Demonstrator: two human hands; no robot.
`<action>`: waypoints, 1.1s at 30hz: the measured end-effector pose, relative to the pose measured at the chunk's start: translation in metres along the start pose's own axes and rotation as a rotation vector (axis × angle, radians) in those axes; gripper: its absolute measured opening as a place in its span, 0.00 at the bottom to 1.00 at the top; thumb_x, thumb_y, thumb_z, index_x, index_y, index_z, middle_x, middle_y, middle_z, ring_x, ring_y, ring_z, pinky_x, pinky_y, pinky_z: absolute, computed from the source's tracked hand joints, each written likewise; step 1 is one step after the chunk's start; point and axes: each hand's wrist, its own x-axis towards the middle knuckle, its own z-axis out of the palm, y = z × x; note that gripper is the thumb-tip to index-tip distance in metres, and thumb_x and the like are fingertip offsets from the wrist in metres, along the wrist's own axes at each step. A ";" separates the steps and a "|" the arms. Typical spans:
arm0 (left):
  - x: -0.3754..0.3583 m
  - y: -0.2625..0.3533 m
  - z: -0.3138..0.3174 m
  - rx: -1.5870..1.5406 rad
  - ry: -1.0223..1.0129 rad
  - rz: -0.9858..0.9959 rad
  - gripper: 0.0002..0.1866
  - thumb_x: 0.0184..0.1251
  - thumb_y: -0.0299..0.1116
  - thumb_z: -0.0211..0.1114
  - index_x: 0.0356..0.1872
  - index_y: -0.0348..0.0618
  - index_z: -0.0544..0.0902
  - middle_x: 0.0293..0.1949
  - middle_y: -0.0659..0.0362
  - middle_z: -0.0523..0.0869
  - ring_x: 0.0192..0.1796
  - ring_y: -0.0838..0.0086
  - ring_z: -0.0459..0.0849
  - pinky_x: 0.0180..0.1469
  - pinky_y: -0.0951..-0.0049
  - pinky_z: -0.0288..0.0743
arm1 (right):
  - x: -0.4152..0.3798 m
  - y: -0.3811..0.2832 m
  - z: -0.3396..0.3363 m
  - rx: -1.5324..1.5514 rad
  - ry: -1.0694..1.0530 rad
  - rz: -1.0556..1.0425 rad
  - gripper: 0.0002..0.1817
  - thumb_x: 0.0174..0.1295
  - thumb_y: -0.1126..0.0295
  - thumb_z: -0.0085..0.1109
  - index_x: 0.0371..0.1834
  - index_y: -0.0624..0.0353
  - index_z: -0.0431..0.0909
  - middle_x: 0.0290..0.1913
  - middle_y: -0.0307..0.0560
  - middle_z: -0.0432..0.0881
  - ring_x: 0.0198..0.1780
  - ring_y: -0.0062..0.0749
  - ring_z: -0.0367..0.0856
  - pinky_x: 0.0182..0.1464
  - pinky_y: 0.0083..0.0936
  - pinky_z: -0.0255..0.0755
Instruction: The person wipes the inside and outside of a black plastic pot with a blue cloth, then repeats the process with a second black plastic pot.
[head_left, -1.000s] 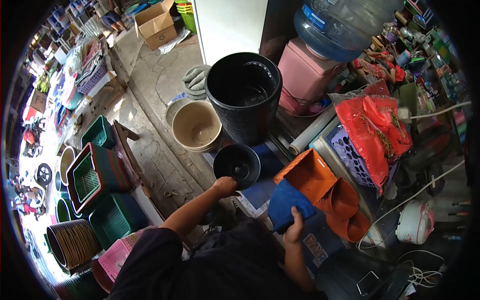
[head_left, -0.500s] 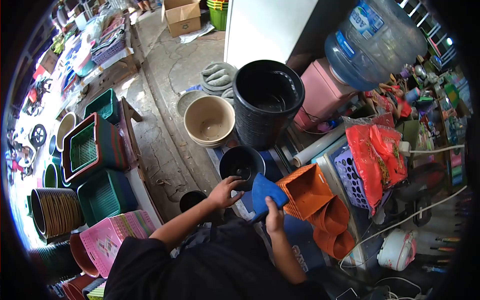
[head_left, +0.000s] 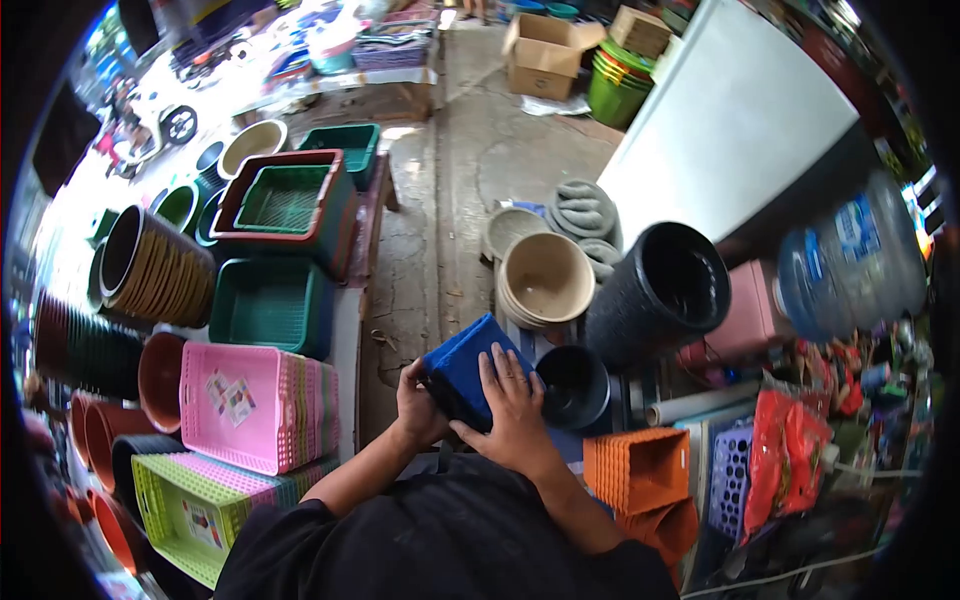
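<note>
Shows stacked brown pots (head_left: 168, 275) at the left of the frame, then pink baskets (head_left: 312, 405) and a green tray (head_left: 268, 300) just above them, all out of reach of either hand. Has just moved the left hand (head_left: 420, 412) off the rim of the black bucket and brought it to the blue cloth (head_left: 465, 352), near the middle of the frame. Grips the cloth's left side with that hand, fingers curled round the edge. Holds the other side with the right hand (head_left: 515, 412), fingers spread over the upper face and thumb at the lower edge, so not fully closed. Changes from a one-handed hold to a two-handed one, which seems to steady the cloth and leaves no hand holding the bucket. Keeps the cloth folded and slightly tilted, with a dark side facing down. Leaves the black bucket (head_left: 592, 378) just beside the right fingertips, too close to tell touching from apart. Sits beyond it, a cream pot (head_left: 545, 275); then, further right, a tall black bin (head_left: 635, 305), orange pots (head_left: 640, 470) below, and a water bottle (head_left: 855, 265) at the right.
</note>
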 end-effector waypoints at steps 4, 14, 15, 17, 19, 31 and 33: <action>-0.016 0.017 -0.004 0.350 0.144 0.041 0.34 0.64 0.50 0.49 0.68 0.41 0.65 0.67 0.48 0.71 0.68 0.53 0.69 0.71 0.47 0.58 | 0.022 -0.015 0.014 0.063 0.031 -0.143 0.50 0.55 0.42 0.59 0.75 0.61 0.52 0.75 0.62 0.51 0.76 0.55 0.48 0.71 0.55 0.41; -0.052 0.056 -0.028 0.027 0.058 0.190 0.34 0.57 0.39 0.53 0.66 0.36 0.67 0.63 0.47 0.74 0.64 0.54 0.73 0.71 0.52 0.59 | 0.053 -0.063 0.028 -0.037 0.072 -0.304 0.38 0.59 0.57 0.55 0.70 0.67 0.60 0.72 0.62 0.60 0.74 0.49 0.58 0.72 0.50 0.41; -0.054 0.057 -0.026 0.087 0.106 0.180 0.33 0.57 0.37 0.54 0.66 0.36 0.66 0.62 0.47 0.75 0.65 0.55 0.73 0.70 0.51 0.60 | 0.055 -0.067 0.030 -0.024 0.089 -0.312 0.38 0.58 0.59 0.55 0.70 0.69 0.60 0.72 0.62 0.60 0.74 0.50 0.58 0.72 0.50 0.43; -0.052 0.058 -0.025 0.229 0.222 0.171 0.31 0.58 0.36 0.54 0.65 0.35 0.67 0.60 0.48 0.76 0.63 0.57 0.75 0.69 0.53 0.62 | 0.062 -0.063 0.037 0.001 0.096 -0.356 0.37 0.58 0.61 0.54 0.69 0.70 0.60 0.71 0.63 0.61 0.72 0.52 0.60 0.71 0.50 0.47; -0.052 0.060 -0.020 0.319 0.337 0.170 0.25 0.63 0.32 0.52 0.61 0.34 0.70 0.56 0.51 0.79 0.58 0.61 0.78 0.65 0.57 0.68 | 0.068 -0.061 0.042 0.027 0.101 -0.395 0.37 0.58 0.62 0.54 0.69 0.72 0.59 0.70 0.64 0.63 0.71 0.54 0.62 0.70 0.50 0.51; -0.041 0.063 -0.023 0.548 0.242 0.507 0.40 0.57 0.19 0.49 0.75 0.40 0.50 0.68 0.52 0.67 0.66 0.67 0.70 0.68 0.70 0.62 | 0.077 -0.062 0.042 0.236 0.175 -0.278 0.32 0.59 0.78 0.49 0.70 0.70 0.58 0.56 0.71 0.75 0.44 0.56 0.82 0.43 0.40 0.77; -0.037 0.065 -0.021 0.537 0.178 0.491 0.44 0.55 0.17 0.47 0.76 0.42 0.43 0.71 0.53 0.62 0.69 0.68 0.65 0.70 0.69 0.58 | 0.076 -0.068 0.043 0.184 0.183 -0.325 0.32 0.58 0.79 0.50 0.70 0.70 0.58 0.58 0.70 0.73 0.46 0.58 0.82 0.45 0.41 0.77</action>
